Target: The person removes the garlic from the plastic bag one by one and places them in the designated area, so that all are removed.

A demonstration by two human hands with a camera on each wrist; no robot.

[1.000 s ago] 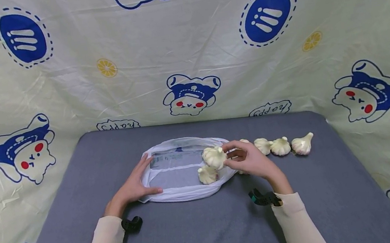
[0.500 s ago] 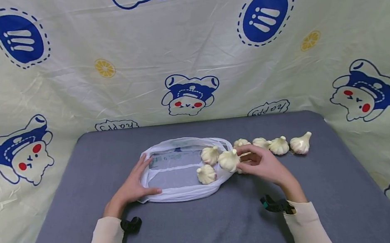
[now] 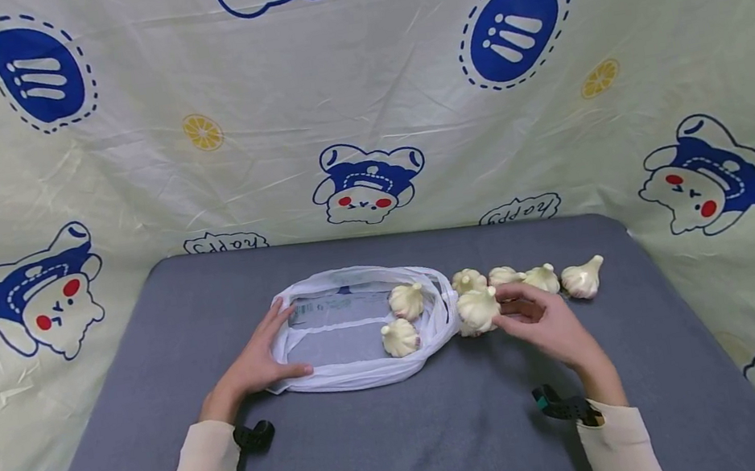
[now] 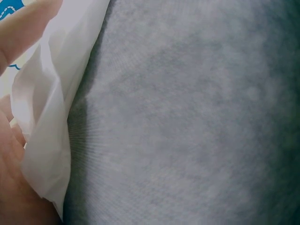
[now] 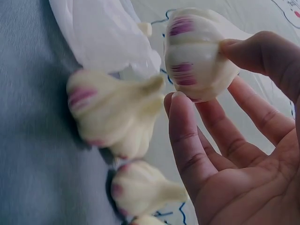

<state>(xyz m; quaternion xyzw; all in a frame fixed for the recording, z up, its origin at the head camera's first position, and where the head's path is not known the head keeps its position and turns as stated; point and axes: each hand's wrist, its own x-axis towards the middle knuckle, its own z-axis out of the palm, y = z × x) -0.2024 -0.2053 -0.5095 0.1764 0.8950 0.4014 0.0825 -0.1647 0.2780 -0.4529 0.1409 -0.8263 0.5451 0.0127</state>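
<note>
In the head view, my right hand (image 3: 544, 320) pinches a garlic bulb (image 3: 478, 310) between thumb and fingertips, just right of a white plastic bag's opening. The right wrist view shows purple streaks on this held bulb (image 5: 199, 56). The bag (image 3: 369, 375) lies with its mouth spread wide. Two garlic bulbs, one (image 3: 406, 301) behind the other (image 3: 400, 338), sit at its right inside. My left hand (image 3: 257, 361) spreads thumb and fingers along the bag's left rim. Thin white plastic (image 4: 51, 108) lies against that hand in the left wrist view.
More garlic bulbs stand right of the bag: one (image 3: 468, 280) close to its rim, others in a row, the last (image 3: 583, 279) farthest right. Another bulb is mostly hidden behind the held one. A grey cloth (image 3: 394, 445) covers the table; a printed sheet (image 3: 356, 92) hangs behind.
My right hand has carried the pinched garlic bulb rightward, from over the bag's opening to beyond its right rim. The left hand and the bag have stayed nearly still.
</note>
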